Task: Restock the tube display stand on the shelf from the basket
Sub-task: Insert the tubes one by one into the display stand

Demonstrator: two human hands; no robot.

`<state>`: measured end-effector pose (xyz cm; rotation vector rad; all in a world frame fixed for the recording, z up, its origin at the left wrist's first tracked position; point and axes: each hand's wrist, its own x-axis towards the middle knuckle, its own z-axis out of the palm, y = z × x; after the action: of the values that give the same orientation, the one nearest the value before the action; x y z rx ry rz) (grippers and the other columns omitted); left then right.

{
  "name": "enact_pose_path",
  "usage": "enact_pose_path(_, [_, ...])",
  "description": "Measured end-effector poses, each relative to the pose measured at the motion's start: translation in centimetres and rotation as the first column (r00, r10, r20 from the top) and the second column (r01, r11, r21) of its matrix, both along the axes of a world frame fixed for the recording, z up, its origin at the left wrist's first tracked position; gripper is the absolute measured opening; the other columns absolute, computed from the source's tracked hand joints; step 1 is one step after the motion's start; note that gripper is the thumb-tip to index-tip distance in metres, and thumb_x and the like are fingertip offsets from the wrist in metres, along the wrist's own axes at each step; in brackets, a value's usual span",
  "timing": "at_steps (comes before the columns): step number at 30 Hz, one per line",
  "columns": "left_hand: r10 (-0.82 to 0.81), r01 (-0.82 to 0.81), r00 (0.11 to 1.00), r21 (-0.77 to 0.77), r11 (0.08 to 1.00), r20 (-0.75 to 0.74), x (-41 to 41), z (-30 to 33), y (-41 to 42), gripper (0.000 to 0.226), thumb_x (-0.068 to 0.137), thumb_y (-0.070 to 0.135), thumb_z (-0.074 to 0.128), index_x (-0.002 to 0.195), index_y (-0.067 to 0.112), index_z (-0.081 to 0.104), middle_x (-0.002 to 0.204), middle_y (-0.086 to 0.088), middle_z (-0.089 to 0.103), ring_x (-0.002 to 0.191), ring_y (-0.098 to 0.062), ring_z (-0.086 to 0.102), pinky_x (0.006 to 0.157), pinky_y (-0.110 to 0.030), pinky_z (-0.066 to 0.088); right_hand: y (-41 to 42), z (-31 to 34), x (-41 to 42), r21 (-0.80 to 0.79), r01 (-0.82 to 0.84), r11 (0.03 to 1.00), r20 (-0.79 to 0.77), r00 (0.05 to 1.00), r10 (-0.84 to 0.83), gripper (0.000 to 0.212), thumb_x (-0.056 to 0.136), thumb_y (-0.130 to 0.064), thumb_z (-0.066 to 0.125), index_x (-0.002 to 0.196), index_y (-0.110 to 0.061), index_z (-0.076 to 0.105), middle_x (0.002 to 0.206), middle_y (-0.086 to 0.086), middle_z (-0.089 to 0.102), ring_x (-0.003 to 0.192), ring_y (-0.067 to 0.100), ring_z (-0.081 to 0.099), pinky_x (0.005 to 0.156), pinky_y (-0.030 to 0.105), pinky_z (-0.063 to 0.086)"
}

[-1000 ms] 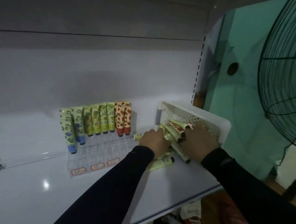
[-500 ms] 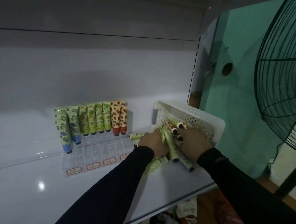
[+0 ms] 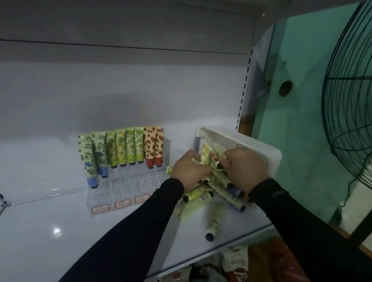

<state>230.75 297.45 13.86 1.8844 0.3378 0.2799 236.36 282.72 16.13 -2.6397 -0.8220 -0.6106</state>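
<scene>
My left hand (image 3: 189,170) and right hand (image 3: 245,168) both gripped tubes (image 3: 205,157) at the mouth of the tipped basket (image 3: 237,139), fingers curled round a bunch. The risk I judged: loose tubes below my wrists rolling off the shelf (image 3: 46,241) edge, one tube (image 3: 215,220) lying nearest it. The stand (image 3: 122,193), left of my fingers, held about ten tubes upright; roughly six lay spilled; one basket.

Hidden and cut off
Both hands (image 3: 218,168) cover the basket's (image 3: 256,144) contents; the stand's labels (image 3: 121,204) are unreadable; the fan (image 3: 359,96) is cropped at right.
</scene>
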Motion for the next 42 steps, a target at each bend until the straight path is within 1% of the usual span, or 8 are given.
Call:
enact_pose_path(4, [0.015, -0.008, 1.000, -0.265, 0.964, 0.025, -1.8, 1.3, 0.7, 0.027, 0.080, 0.014, 0.065, 0.096, 0.026, 0.046, 0.089, -0.004, 0.055, 0.062, -0.015, 0.046, 0.054, -0.025, 0.040, 0.4, 0.7, -0.8, 0.213, -0.071, 0.974, 0.077, 0.995, 0.056, 0.034, 0.096, -0.034, 0.050, 0.079, -0.009, 0.067, 0.079, 0.010, 0.066, 0.076, 0.026, 0.059, 0.067, 0.035, 0.046])
enact_pose_path(12, [-0.018, 0.083, 0.992, -0.531, 0.843, 0.127, -7.3, 1.2, 3.8, 0.051, 0.086, -0.007, 0.061, 0.123, 0.021, 0.041, 0.092, -0.014, 0.065, 0.064, -0.021, 0.063, 0.061, -0.029, 0.055, 2.1, 2.2, -3.6, 0.552, -0.104, 0.827, -0.269, 0.917, 0.294, 0.037, 0.097, -0.029, 0.053, 0.074, -0.003, 0.063, 0.059, 0.008, 0.056, 0.050, 0.016, 0.051, 0.051, 0.025, 0.037])
enact_pose_path(15, [0.043, 0.033, 0.985, -0.416, 0.909, 0.170, -9.3, 0.8, 5.2, 0.036, 0.082, -0.010, 0.067, 0.102, 0.016, 0.053, 0.075, -0.011, 0.064, 0.059, -0.023, 0.057, 0.060, -0.032, 0.052, 3.5, 2.7, -5.0, 0.703, -0.003, 0.711, -0.487, 0.726, 0.485, 0.021, 0.098, -0.017, 0.052, 0.097, -0.002, 0.068, 0.073, 0.000, 0.067, 0.044, 0.005, 0.054, 0.042, 0.014, 0.042])
enact_pose_path(18, [0.063, -0.032, 0.982, -0.172, 0.985, 0.180, -11.1, 0.0, 6.4, 0.039, 0.079, -0.006, 0.072, 0.110, 0.011, 0.055, 0.078, -0.005, 0.059, 0.056, -0.015, 0.055, 0.055, -0.028, 0.049, 5.0, 2.8, -5.8, 0.745, 0.103, 0.660, -0.603, 0.528, 0.598, 0.020, 0.097, -0.014, 0.054, 0.106, 0.000, 0.065, 0.093, 0.010, 0.072, 0.051, 0.011, 0.056, 0.044, 0.016, 0.045])
enact_pose_path(22, [0.059, -0.057, 0.980, -0.015, 0.998, 0.189, -13.3, -0.6, 7.4, 0.052, 0.078, 0.004, 0.076, 0.118, 0.026, 0.052, 0.092, -0.003, 0.066, 0.061, -0.015, 0.063, 0.054, -0.028, 0.052, 7.1, 3.2, -7.1, 0.761, 0.187, 0.622, -0.647, 0.301, 0.701, 0.016, 0.094, -0.012, 0.059, 0.101, 0.001, 0.066, 0.085, 0.013, 0.071, 0.052, 0.013, 0.059, 0.047, 0.016, 0.049])
enact_pose_path(29, [0.130, -0.114, 0.978, -0.101, 0.988, 0.166, -15.9, -1.2, 8.8, 0.061, 0.073, 0.011, 0.085, 0.120, 0.028, 0.050, 0.090, -0.004, 0.069, 0.057, -0.015, 0.062, 0.050, -0.028, 0.048, 10.2, 3.0, -8.7, 0.759, 0.319, 0.567, -0.608, 0.038, 0.793, 0.019, 0.097, -0.021, 0.056, 0.087, -0.005, 0.057, 0.089, 0.013, 0.066, 0.052, 0.010, 0.059, 0.044, 0.014, 0.051])
enact_pose_path(36, [0.067, -0.029, 0.990, -0.286, 0.958, 0.123, -17.7, -2.1, 10.2, 0.052, 0.074, 0.017, 0.083, 0.118, 0.017, 0.055, 0.088, -0.006, 0.071, 0.062, -0.021, 0.060, 0.055, -0.029, 0.046, 11.3, 2.7, -9.8, 0.813, 0.233, 0.534, -0.547, -0.009, 0.837, 0.034, 0.091, -0.024, 0.063, 0.115, -0.001, 0.058, 0.094, 0.011, 0.061, 0.067, 0.012, 0.063, 0.057, 0.016, 0.055])
enact_pose_path(42, [0.158, -0.127, 0.965, -0.151, 0.980, 0.212, -16.8, -1.9, 9.1, 0.054, 0.070, 0.010, 0.086, 0.111, 0.022, 0.055, 0.086, -0.002, 0.069, 0.058, -0.011, 0.060, 0.050, -0.024, 0.047, 11.5, 1.7, -9.6, 0.730, 0.041, 0.682, -0.661, 0.296, 0.689, 0.040, 0.090, -0.026, 0.067, 0.116, 0.004, 0.062, 0.093, 0.011, 0.064, 0.065, 0.010, 0.058, 0.058, 0.019, 0.051])
